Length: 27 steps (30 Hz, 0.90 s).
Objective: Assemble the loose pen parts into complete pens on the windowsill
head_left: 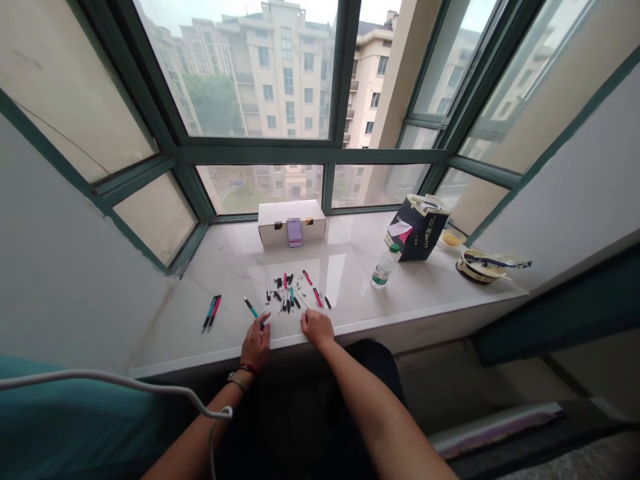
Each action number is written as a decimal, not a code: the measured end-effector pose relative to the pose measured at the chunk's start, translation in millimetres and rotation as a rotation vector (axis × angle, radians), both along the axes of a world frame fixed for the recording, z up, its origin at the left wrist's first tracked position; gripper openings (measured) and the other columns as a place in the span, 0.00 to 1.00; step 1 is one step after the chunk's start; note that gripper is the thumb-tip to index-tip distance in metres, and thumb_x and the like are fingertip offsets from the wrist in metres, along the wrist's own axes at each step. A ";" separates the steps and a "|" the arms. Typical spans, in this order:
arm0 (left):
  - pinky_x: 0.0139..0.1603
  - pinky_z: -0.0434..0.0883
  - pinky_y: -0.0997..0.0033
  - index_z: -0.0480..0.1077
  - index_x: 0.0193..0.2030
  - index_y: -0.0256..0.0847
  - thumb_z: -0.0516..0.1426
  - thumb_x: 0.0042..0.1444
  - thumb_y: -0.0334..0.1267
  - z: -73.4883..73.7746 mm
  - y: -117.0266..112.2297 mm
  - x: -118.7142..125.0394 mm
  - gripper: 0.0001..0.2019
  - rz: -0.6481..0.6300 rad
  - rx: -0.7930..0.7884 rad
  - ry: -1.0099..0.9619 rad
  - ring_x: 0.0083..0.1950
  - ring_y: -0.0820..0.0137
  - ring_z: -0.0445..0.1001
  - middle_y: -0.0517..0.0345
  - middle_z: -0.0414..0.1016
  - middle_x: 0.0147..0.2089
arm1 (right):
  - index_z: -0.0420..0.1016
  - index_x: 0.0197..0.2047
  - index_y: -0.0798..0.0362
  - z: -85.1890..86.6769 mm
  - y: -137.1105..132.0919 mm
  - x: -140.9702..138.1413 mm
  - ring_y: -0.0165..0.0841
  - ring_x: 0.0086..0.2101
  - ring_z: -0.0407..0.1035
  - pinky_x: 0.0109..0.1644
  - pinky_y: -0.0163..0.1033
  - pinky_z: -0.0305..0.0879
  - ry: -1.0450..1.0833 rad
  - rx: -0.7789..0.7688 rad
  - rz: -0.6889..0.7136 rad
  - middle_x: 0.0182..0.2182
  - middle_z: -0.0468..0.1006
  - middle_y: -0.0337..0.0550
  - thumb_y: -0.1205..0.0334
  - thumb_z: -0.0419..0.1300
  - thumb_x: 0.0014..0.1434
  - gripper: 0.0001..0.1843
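Observation:
In the head view my left hand (256, 344) is at the front edge of the sill, with its fingers around the lower end of a teal and black pen (251, 308). The pen points away to the left. My right hand (318, 327) rests closed on the edge, its fingers curled together. A thin rod lies by its fingertips; whatever is in the fingers is hidden. Just beyond both hands is a spread of loose pen parts (287, 292) in black, red and teal. Left of my left hand, two pens (211, 312), one teal and one red, lie side by side.
A white box (270, 231) with a purple packet (295, 233) against its front stands by the window. To the right are a water bottle (382, 268) with a green cap, a dark paper bag (416, 227) and a bowl (479, 270). A white cable (100, 377) crosses at lower left.

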State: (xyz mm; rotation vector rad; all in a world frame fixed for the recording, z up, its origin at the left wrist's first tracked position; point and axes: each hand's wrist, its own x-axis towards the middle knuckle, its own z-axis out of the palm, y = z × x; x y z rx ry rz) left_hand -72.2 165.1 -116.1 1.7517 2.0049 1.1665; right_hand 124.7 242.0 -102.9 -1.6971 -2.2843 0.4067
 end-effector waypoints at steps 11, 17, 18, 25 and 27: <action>0.46 0.71 0.63 0.60 0.65 0.45 0.44 0.66 0.39 -0.9 -1.4 -23.7 0.21 -0.046 -0.143 0.171 0.43 0.65 0.76 0.53 0.79 0.46 | 0.76 0.40 0.53 4.0 -0.7 1.5 0.38 0.37 0.74 0.41 0.38 0.63 0.067 -0.026 0.007 0.38 0.80 0.50 0.57 0.50 0.67 0.15; 0.43 0.64 0.61 0.71 0.57 0.47 0.47 0.66 0.45 38.6 0.6 -27.3 0.19 -0.002 -0.098 0.657 0.44 0.58 0.71 0.48 0.75 0.38 | 0.76 0.40 0.53 -0.6 0.9 0.9 0.38 0.37 0.74 0.42 0.39 0.64 0.077 -0.029 0.017 0.37 0.80 0.51 0.57 0.49 0.67 0.15; 0.44 0.63 0.60 0.72 0.55 0.48 0.47 0.66 0.45 43.2 1.8 -28.0 0.18 -0.016 -0.078 0.693 0.47 0.57 0.70 0.47 0.75 0.42 | 0.76 0.40 0.53 -1.3 1.3 0.7 0.38 0.36 0.74 0.42 0.39 0.64 0.076 -0.027 0.017 0.37 0.80 0.51 0.57 0.49 0.67 0.15; 0.47 0.63 0.62 0.73 0.48 0.47 0.47 0.66 0.42 21.3 11.9 -40.4 0.15 -0.241 -0.153 0.740 0.44 0.62 0.70 0.51 0.74 0.43 | 0.75 0.40 0.53 -1.0 1.8 1.3 0.38 0.37 0.74 0.41 0.38 0.63 0.081 -0.029 0.033 0.37 0.80 0.51 0.57 0.49 0.67 0.15; 0.45 0.65 0.64 0.73 0.50 0.49 0.47 0.66 0.43 9.3 13.0 -41.6 0.15 -0.266 -0.161 0.709 0.44 0.63 0.70 0.52 0.74 0.42 | 0.76 0.40 0.53 -0.9 1.6 1.5 0.38 0.37 0.74 0.42 0.38 0.63 0.086 -0.038 0.034 0.38 0.80 0.51 0.58 0.49 0.67 0.15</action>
